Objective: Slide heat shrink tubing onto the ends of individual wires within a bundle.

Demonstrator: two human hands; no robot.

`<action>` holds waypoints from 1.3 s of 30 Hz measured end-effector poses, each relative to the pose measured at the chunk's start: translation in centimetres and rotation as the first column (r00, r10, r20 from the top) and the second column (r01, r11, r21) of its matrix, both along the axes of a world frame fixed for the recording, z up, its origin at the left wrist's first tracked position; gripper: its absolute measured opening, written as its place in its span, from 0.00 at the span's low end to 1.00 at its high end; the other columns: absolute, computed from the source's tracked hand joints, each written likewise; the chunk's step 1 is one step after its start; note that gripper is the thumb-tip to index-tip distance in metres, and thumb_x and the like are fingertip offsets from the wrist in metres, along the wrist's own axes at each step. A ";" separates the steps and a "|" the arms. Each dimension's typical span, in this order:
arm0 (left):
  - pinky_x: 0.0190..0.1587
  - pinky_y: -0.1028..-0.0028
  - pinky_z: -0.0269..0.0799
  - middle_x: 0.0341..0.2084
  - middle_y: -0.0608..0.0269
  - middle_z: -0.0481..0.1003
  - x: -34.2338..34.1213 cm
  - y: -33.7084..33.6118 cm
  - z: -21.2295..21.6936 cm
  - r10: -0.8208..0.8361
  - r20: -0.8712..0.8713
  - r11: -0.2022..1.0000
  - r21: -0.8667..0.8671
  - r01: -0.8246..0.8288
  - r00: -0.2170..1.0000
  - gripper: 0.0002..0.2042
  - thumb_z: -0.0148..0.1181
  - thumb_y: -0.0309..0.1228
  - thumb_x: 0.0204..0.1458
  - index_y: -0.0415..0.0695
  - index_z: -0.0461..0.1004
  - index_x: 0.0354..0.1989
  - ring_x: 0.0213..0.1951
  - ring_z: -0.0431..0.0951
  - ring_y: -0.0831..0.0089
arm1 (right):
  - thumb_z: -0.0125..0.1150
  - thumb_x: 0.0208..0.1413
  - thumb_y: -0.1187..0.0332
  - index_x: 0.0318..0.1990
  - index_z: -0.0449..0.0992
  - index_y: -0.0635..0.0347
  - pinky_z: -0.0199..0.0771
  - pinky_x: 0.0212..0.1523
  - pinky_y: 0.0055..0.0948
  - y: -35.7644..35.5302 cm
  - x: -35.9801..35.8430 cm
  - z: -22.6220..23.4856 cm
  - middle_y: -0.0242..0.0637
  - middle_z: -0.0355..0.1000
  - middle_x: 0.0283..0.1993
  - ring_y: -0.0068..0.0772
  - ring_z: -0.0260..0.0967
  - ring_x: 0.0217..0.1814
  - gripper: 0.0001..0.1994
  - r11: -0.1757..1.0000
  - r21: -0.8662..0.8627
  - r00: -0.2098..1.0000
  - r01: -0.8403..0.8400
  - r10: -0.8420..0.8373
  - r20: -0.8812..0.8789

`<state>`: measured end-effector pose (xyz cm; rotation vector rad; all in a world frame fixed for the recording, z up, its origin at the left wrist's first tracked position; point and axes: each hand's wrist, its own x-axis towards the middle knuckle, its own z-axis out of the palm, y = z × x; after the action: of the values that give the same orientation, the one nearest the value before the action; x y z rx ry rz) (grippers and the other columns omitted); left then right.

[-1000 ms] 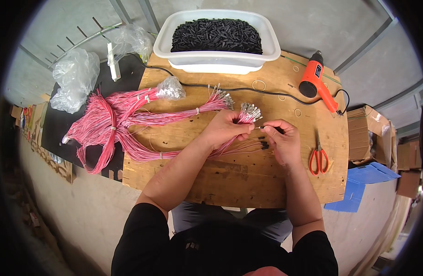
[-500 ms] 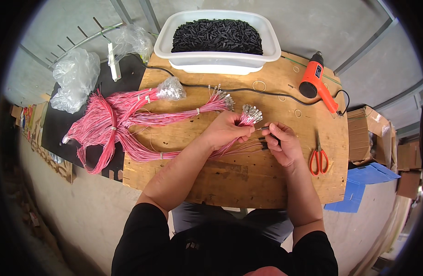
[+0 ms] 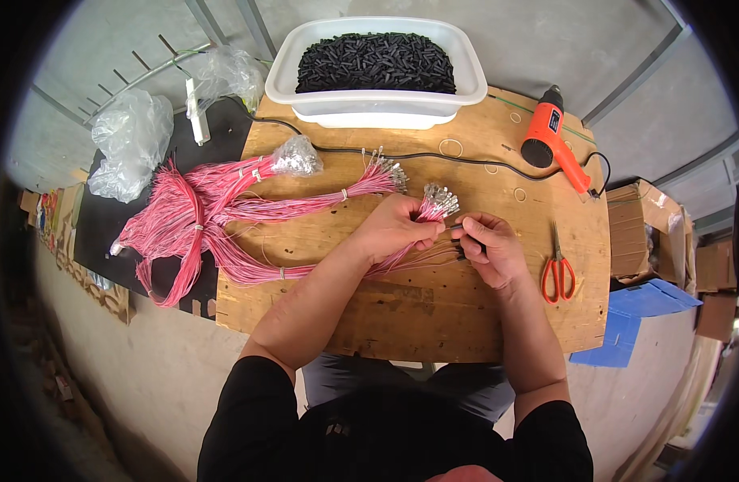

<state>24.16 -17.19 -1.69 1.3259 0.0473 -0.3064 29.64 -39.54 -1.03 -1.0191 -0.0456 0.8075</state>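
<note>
Pink wires (image 3: 409, 241) with metal terminals (image 3: 440, 197) are lying bundled across the middle of the wooden surface (image 3: 401, 321), their long axis running from 8 o'clock up to 2 o'clock, terminals fanning out at the 2 o'clock end. The left hand (image 3: 397, 229) is gripping the bundle just below the terminals, fingers curled closed around it, forearm entering from 7 o'clock. The right hand (image 3: 488, 245) is sitting just beside it at 3 o'clock, fingertips pinching a small dark piece (image 3: 458, 229) that is touching the wire ends; what exactly the piece is cannot be told. Both hands are almost meeting, the right one nearer the loose wire tips. At 12 o'clock a white tub (image 3: 377, 100) of black pieces is standing; red scissors (image 3: 558, 273) are lying at 3 o'clock, an orange heat gun (image 3: 554, 145) at 2 o'clock.
</note>
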 end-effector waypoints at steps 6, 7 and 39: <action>0.34 0.76 0.75 0.28 0.63 0.79 0.0 0.0 0.1 -0.008 -0.011 1.000 0.026 0.008 1.000 0.07 0.67 0.27 0.56 0.36 0.79 0.38 0.29 0.77 0.77 | 0.63 0.63 0.70 0.44 0.77 0.68 0.55 0.20 0.14 0.2 -0.2 0.1 0.39 0.79 0.36 0.14 0.59 0.22 0.09 1.000 -0.024 1.000 0.005 -0.005 0.016; 0.34 0.76 0.75 0.28 0.63 0.79 0.0 -0.1 0.1 -0.012 -0.012 1.000 0.027 0.012 1.000 0.07 0.67 0.27 0.56 0.36 0.79 0.38 0.29 0.77 0.77 | 0.63 0.63 0.70 0.44 0.77 0.68 0.55 0.20 0.15 0.1 -0.2 0.2 0.39 0.78 0.35 0.14 0.59 0.22 0.09 0.999 -0.035 1.000 0.013 -0.012 0.017; 0.31 0.78 0.72 0.26 0.66 0.78 0.0 -0.8 0.6 0.026 0.048 0.996 0.079 -0.030 0.999 0.09 0.69 0.29 0.56 0.35 0.79 0.36 0.27 0.75 0.82 | 0.69 0.57 0.75 0.37 0.82 0.65 0.53 0.21 0.15 0.2 -0.7 0.4 0.28 0.75 0.28 0.10 0.58 0.21 0.04 0.973 -0.169 0.941 0.158 -0.097 0.325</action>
<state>24.12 -17.98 -1.13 1.4101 0.0393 -0.2517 28.92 -39.32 -0.66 -1.3154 -0.1755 0.5304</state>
